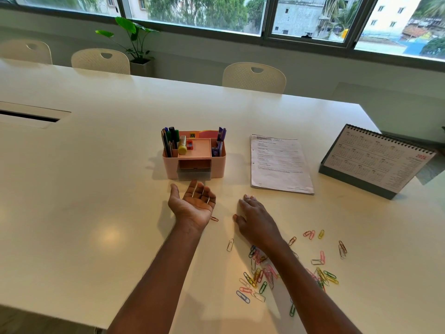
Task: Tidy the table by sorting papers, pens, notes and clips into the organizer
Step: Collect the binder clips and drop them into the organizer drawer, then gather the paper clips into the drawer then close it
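the left hand point(193, 204) lies palm up on the white table point(96, 189), fingers spread wide, and nothing big is in it; thin pale lines across the fingers could be clips, but i cannot tell. its fingertips are just in front of the pink organizer point(194, 155). one orange paper clip point(214, 219) lies right by its wrist. the right hand point(255, 219) is flat, palm down on the table, fingers loose, and i cannot tell if anything is under it. a white paper clip point(230, 245) lies between the two arms. a messy pile of paper clips point(262, 276) in pink, yellow, green, blue and white is spread under and beside the right arm. the organizer has pens point(169, 141) standing on its left side, a yellow glue stick point(182, 147) and a small red sharpener point(189, 145) in the middle, and purple pens point(221, 138) on its right. a stack of printed papers point(279, 162) lies flat to its right, well apart from it. a desk calendar point(375, 160) stands past the papers.
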Motion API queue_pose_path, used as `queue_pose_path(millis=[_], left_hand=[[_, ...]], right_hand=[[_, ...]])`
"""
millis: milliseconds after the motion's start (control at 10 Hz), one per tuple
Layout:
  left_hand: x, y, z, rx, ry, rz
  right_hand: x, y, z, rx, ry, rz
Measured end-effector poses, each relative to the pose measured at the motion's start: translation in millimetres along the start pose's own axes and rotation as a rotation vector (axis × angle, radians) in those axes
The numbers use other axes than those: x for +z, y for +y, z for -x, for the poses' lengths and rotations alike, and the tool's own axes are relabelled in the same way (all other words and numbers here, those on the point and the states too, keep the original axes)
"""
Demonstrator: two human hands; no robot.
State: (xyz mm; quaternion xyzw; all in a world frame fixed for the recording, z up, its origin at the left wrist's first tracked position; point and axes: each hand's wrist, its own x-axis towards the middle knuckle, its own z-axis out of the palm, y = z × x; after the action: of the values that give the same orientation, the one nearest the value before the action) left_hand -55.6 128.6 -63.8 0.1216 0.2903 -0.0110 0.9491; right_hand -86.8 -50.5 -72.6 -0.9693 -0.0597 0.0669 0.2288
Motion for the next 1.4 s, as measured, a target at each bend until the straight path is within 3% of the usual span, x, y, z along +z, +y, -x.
queue_pose_path(millis=[200,400,900,1200,1300,1400], left_hand=[[-3.6,0.5,3.1,-0.001,0.002,-0.024],[-11.1,6.2,16.7,0.033,0.029,-0.234],[-35.5,21.5,81.5,0.422,-0.144,-1.09],[-66.0,-0.7,75.3,0.76,-0.322,-1.679],[-75.4,-11.1,62.3,0.773,-0.391,-1.953],[-82.1,-20.5,53.3,0.631,-0.388,-2.187]], right_hand=[[0.5,-0.4,0.8,0.004,0.0,0.0],[-0.7,4.4,1.6,-0.016,-0.024,0.01],[-7.9,22.0,54.9,-0.106,-0.186,0.112],[2.6,38.2,111.9,-0.17,-0.24,0.252],[2.5,44.8,132.3,-0.181,-0.242,0.226],[-11.8,60.7,147.0,-0.152,-0.131,0.22]])
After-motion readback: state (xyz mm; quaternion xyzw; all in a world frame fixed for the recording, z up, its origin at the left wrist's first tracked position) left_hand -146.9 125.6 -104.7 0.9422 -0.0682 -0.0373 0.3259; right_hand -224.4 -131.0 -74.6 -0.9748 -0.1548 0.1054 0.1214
